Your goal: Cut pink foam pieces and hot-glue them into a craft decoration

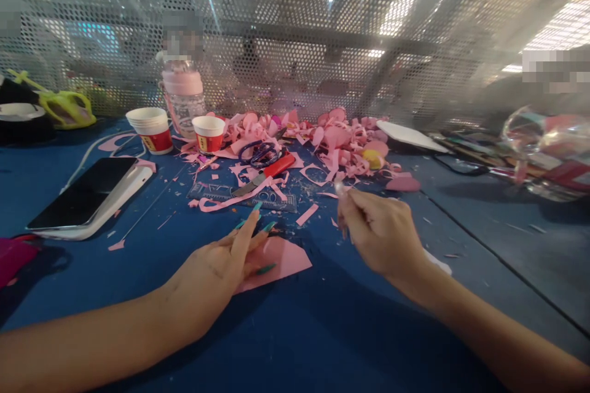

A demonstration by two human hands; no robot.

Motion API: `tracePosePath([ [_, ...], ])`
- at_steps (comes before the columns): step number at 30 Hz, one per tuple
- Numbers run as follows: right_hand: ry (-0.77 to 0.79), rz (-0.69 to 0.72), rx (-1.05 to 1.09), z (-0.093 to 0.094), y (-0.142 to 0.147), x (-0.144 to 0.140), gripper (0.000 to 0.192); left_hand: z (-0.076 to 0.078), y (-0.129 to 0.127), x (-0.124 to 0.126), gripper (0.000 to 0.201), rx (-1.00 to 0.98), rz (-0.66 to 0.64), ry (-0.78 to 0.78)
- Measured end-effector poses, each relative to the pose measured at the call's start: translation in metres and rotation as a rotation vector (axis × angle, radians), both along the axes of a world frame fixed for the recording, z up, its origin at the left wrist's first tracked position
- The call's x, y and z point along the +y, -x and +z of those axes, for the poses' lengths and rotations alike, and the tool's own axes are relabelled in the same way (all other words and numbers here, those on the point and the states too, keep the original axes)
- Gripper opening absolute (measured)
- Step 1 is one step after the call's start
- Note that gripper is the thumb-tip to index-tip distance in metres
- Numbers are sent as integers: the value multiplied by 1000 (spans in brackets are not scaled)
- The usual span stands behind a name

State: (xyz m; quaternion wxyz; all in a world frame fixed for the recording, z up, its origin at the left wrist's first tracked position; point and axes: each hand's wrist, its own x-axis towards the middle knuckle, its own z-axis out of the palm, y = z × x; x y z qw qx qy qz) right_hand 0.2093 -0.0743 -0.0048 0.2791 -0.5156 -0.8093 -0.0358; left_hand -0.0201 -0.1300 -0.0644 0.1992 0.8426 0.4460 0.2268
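Left hand (216,270): flat, fingers spread, pressing the pink foam sheet (281,261) onto the blue table (322,331).
Right hand (378,230): pinched on a thin pale tool (340,190), just right of the sheet.
Sheet axis: left-right; left hand nearer.

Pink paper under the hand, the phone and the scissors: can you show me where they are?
pink paper (288,258), head view, on the bare right part beside the left hand.
phone (83,196), head view, on the middle of its dark screen.
scissors (260,153), head view, on the looped handles.
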Motion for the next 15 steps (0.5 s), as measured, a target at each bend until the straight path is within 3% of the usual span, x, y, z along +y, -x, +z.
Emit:
tracePosePath([
  [4,146,-9,306,-6,-5,10,33,4,3,0,75,121,-23,3],
  [7,46,1,278,-10,-5,15,6,9,2,0,78,238,29,-33],
  [11,-56,108,198,-6,-4,14,12,11,1,0,79,248,25,-47],
  [15,210,207,298,-2,-2,13,15,11,0,-1,75,196,33,-52],
])
